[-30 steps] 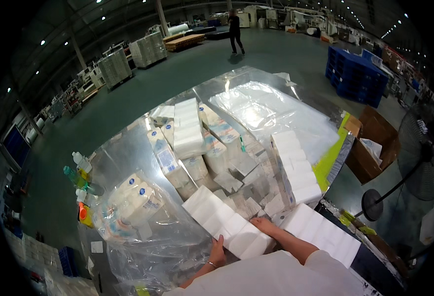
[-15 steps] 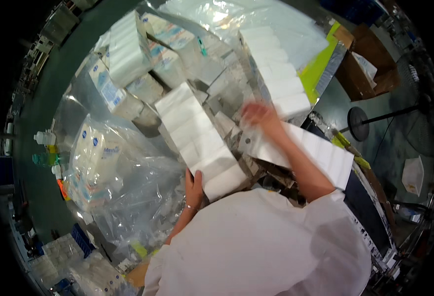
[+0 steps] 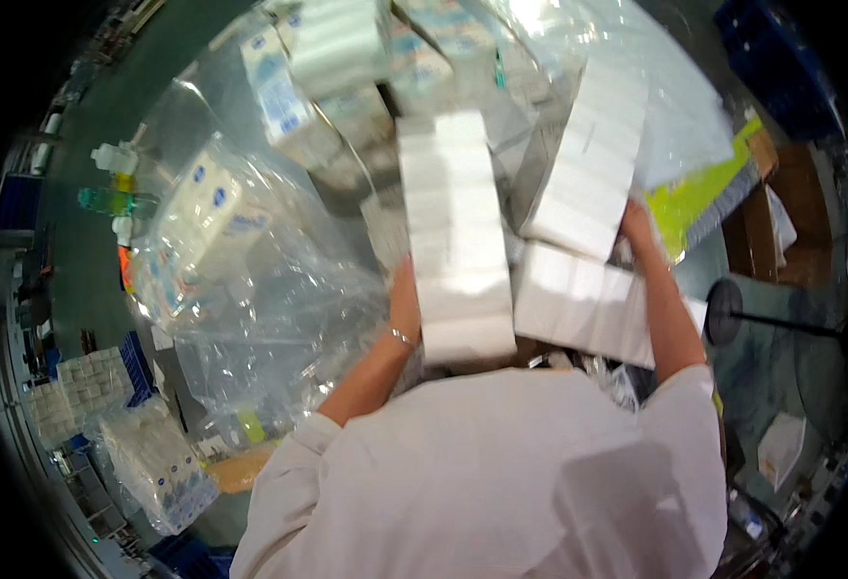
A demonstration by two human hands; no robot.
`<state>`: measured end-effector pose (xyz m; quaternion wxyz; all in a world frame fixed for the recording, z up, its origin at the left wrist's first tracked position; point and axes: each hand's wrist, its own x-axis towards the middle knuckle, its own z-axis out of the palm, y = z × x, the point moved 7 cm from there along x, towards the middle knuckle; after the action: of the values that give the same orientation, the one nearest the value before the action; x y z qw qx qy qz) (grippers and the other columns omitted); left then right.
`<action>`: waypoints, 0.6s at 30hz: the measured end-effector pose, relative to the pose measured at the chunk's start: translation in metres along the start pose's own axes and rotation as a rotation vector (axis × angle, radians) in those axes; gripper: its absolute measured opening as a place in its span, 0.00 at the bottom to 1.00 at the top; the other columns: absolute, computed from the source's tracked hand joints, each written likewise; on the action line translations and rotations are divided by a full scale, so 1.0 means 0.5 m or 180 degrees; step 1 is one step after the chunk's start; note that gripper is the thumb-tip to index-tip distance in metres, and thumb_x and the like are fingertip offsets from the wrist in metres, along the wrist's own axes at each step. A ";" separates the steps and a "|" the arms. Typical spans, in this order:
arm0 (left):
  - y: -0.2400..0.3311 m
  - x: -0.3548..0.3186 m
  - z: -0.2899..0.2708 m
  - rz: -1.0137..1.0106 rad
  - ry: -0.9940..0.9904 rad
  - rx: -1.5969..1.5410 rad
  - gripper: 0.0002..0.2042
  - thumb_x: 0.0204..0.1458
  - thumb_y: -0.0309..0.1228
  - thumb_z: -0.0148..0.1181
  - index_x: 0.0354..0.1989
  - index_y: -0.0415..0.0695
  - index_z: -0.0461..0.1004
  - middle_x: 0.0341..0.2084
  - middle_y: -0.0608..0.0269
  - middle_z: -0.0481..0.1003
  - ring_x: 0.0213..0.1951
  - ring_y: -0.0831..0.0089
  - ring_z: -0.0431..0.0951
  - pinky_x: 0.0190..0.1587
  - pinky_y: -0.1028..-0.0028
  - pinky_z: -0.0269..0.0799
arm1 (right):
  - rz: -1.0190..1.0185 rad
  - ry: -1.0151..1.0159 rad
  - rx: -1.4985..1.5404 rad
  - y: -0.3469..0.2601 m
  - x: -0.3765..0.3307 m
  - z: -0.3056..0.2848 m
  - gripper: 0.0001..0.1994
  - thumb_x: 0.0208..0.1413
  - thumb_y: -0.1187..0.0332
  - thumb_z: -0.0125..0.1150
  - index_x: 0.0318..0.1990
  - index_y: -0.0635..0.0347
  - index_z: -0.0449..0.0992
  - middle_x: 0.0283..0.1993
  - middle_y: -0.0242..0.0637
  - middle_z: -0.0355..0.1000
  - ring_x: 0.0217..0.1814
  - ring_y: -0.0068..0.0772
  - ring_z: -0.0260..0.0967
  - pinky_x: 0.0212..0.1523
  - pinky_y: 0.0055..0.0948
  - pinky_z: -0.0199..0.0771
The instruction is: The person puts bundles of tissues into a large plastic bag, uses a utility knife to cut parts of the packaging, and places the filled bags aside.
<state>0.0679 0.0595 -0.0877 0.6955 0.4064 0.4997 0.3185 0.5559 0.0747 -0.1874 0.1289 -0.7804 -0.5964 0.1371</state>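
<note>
Two hands had shifted: our left hand (image 3: 404, 301) now clamped the long white pack (image 3: 453, 232), our right hand (image 3: 636, 224) gripped another pack (image 3: 588, 159).

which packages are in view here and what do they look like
long white pack row: centre, against the left hand.
second white pack row: upper right, slanted, by the right hand.
flat white pack: below it.
blue-and-white packs in clear bag: left.
yellow-green sheet: right.
</note>
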 end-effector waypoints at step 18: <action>0.135 0.017 -0.014 -0.0274 -0.0495 -0.0249 0.34 0.39 0.25 0.61 0.58 0.40 0.52 0.45 0.55 0.67 0.43 0.69 0.69 0.44 0.71 0.67 | 0.1520 0.0977 0.2857 -0.270 0.027 0.000 0.18 0.55 0.58 0.45 0.39 0.67 0.72 0.32 0.42 0.72 0.31 0.33 0.69 0.35 0.33 0.67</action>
<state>0.0612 0.1001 -0.0331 0.7605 0.3806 0.4484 0.2751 0.4384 0.1221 -0.1389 0.5012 -0.7736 -0.2591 0.2885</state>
